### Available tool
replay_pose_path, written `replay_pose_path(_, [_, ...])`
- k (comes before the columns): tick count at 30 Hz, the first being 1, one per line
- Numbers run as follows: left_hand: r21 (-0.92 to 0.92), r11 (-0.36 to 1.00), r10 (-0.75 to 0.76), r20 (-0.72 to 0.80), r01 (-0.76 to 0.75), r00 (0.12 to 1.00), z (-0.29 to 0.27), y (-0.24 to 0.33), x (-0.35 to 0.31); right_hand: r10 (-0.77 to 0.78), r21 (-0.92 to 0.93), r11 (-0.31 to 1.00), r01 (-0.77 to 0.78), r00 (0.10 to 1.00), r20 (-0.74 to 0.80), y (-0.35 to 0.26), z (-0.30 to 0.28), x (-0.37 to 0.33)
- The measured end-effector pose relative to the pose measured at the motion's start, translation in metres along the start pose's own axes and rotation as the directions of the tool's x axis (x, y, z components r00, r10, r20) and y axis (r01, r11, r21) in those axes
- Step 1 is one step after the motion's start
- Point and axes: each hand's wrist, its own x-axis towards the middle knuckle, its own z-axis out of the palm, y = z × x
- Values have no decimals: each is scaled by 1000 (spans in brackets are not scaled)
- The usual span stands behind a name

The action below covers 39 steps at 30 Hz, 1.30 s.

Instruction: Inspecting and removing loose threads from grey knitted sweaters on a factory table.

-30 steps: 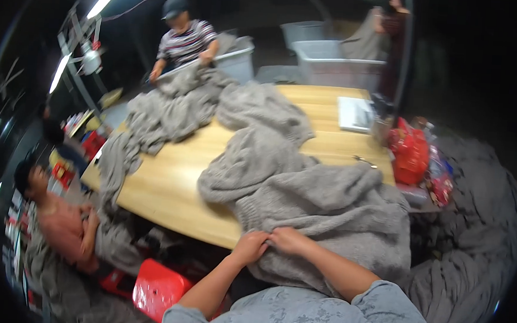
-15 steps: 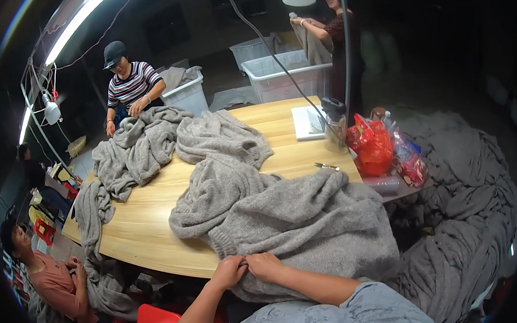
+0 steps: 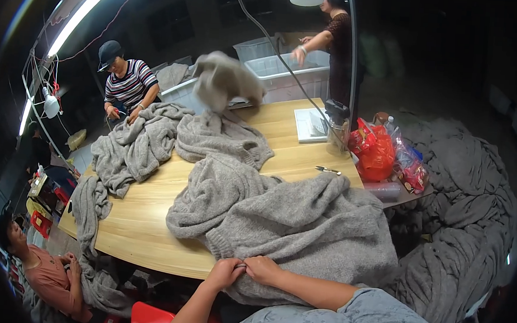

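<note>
The left hand (image 3: 226,273) and right hand (image 3: 262,269) are side by side, each with its fingers closed on the near edge of the grey knit (image 3: 310,236). The knit lies bunched on the near right part of the table (image 3: 142,231), its lower part hanging over the near edge. Snips (image 3: 328,170) lie just beyond it. A second knit (image 3: 221,138) lies behind; a blurred grey cloth (image 3: 223,83) is in midair above the table's far side. A red bag (image 3: 377,160) sits beyond the table's right edge.
</note>
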Motion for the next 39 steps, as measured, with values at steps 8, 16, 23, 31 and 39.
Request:
replay_pose_path(8, [-172, 973, -135, 101, 151, 986, -4, -5, -1, 96, 187, 977, -100, 995, 28, 3, -12, 12])
replay_pose_path(16, [-80, 977, -200, -1, 199, 980, 3, -3, 4, 45, 19, 999, -44, 996, -76, -15, -19, 6])
replay_pose_path(23, [-162, 963, -217, 10, 215, 976, 2, -8, 6, 126, 64, 991, -120, 989, -82, -10, -8, 13])
replay_pose_path(31, [-116, 979, -170, -20, 166, 985, 1, -12, 14, 14, -59, 998, -14, 1000, 1, -3, -20, 25])
replay_pose_path(39, [-336, 900, -289, 20, 279, 957, 10, -17, 5, 352, 387, 837, -388, 922, 162, 1, -27, 30])
